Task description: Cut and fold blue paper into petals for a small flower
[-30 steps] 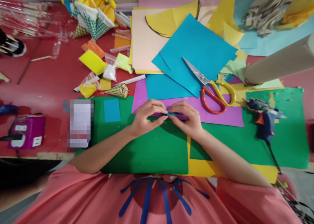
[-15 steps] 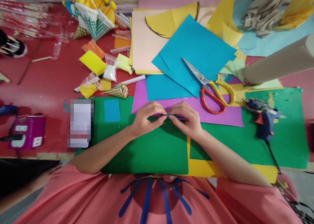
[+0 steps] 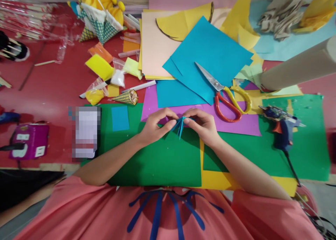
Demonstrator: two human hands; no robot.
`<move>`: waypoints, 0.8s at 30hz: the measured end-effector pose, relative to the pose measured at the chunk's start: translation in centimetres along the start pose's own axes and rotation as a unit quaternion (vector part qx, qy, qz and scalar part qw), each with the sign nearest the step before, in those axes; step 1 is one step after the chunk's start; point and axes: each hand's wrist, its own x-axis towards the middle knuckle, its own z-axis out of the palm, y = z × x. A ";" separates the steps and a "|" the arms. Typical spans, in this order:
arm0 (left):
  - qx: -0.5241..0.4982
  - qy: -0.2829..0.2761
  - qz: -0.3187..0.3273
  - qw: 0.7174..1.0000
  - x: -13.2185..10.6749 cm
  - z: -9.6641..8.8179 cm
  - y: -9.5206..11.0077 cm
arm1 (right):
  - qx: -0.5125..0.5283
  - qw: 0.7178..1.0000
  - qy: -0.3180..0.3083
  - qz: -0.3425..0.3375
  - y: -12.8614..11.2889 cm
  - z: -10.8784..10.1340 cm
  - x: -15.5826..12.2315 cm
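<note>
My left hand (image 3: 155, 125) and my right hand (image 3: 202, 124) meet over a green sheet (image 3: 157, 159), both pinching a small pleated blue paper (image 3: 180, 126). The paper's folds fan downward between my fingertips. A purple sheet (image 3: 236, 122) lies just behind my hands. A small blue rectangle (image 3: 120, 118) rests on the green sheet to the left of my left hand.
Red and yellow scissors (image 3: 226, 94) lie on a large blue sheet (image 3: 210, 54). A blue glue gun (image 3: 282, 128) rests at right. A phone (image 3: 85, 132) lies at left, a purple box (image 3: 28, 141) further left. Paper cones (image 3: 126, 97), foam pieces and coloured sheets crowd the back.
The blue paper was a flat pressed strip between my fingertips; now its pleats have spread open into a fan hanging downward. My hands stay in the same place.
</note>
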 end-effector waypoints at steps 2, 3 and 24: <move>-0.001 -0.009 -0.002 1.000 -0.1 0.0 -0.1 | 0.019 1.000 -0.001 0.013 0.0 0.0 0.0; 0.001 -0.012 -0.001 1.000 -0.1 0.0 -0.1 | 0.024 1.000 -0.003 0.013 0.0 0.0 0.0; 0.120 0.024 0.036 0.992 0.1 0.4 0.3 | -0.130 0.988 -0.041 -0.070 -0.1 0.4 -0.2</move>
